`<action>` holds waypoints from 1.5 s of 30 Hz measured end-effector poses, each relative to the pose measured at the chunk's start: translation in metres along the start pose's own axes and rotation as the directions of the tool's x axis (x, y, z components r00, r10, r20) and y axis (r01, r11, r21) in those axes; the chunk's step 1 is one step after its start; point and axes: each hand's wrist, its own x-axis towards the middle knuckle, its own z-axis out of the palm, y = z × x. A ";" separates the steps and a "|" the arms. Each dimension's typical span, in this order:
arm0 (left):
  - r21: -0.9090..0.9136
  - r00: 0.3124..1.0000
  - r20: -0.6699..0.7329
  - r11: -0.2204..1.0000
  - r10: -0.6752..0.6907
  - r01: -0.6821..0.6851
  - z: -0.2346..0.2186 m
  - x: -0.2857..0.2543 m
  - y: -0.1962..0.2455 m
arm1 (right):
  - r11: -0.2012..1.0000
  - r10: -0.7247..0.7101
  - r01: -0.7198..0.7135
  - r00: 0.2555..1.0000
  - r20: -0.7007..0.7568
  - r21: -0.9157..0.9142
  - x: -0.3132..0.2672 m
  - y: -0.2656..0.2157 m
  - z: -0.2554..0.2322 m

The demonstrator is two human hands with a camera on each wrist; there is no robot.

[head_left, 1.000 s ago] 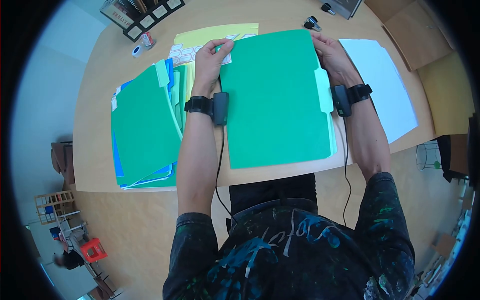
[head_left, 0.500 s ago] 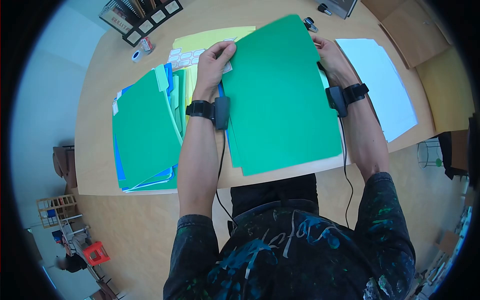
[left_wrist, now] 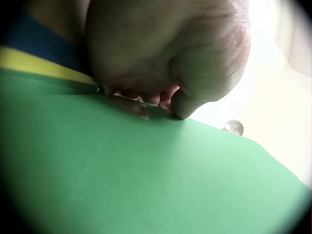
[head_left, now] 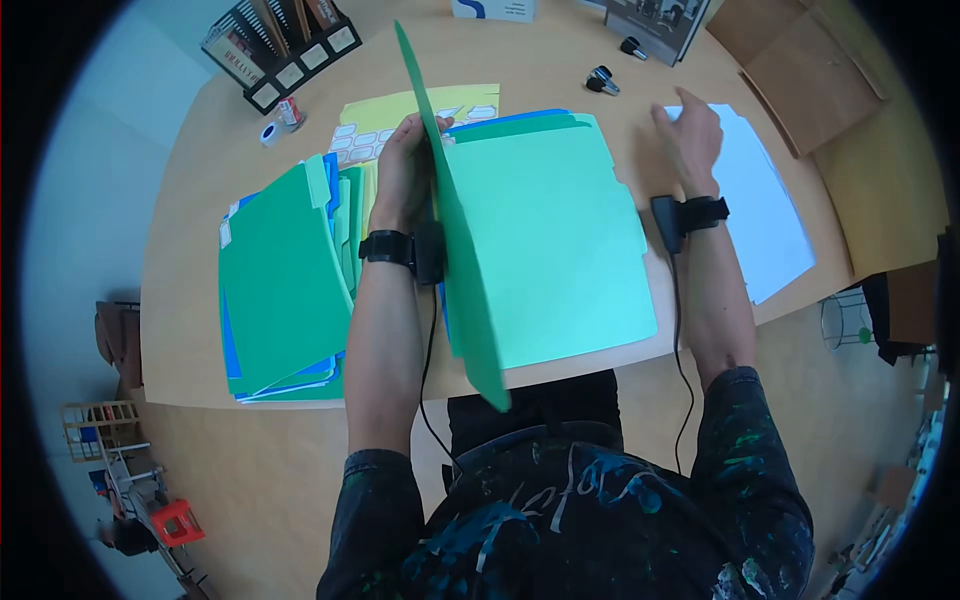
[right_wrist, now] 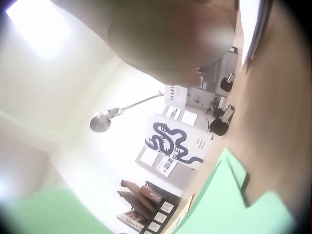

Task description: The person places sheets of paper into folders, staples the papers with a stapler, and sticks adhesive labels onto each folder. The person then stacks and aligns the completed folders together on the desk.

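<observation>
My left hand (head_left: 402, 172) pinches the left edge of a dark green folder (head_left: 462, 250), which stands nearly edge-on in the head view. In the left wrist view the thumb and fingertips of that hand (left_wrist: 170, 53) meet at the folder's edge (left_wrist: 146, 165). Beside it lies a light green folder (head_left: 560, 240) with tabs on its right side, over blue and darker green ones. My right hand (head_left: 692, 145) is off the folders, above the left edge of the white sheets (head_left: 765, 210), fingers loosely bent and holding nothing.
At the left lies a pile of green and blue folders (head_left: 280, 280). Behind are yellow paper (head_left: 400, 100) with label sheets, a tape roll (head_left: 269, 133), a black file rack (head_left: 290, 75) and black clips (head_left: 601, 81). A brown folder (head_left: 815, 80) is at the back right.
The dark green folder has swung up and leftward onto its edge, uncovering the light green one. My right hand has let go and moved right.
</observation>
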 end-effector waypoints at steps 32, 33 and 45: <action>-0.274 0.926 0.206 0.927 0.316 -0.255 -0.009 -0.007 -0.021 | 0.527 -0.797 -0.226 0.204 0.569 0.819 -0.006 -0.081 -0.099; -0.312 0.923 0.218 0.919 0.318 -0.243 -0.008 -0.006 -0.022 | 0.594 -0.778 -0.230 0.079 0.624 0.771 -0.010 -0.084 -0.096; -0.187 0.994 0.013 0.977 0.107 -0.103 -0.016 -0.005 -0.011 | 0.536 -0.741 0.017 0.488 0.461 0.844 -0.031 -0.085 -0.050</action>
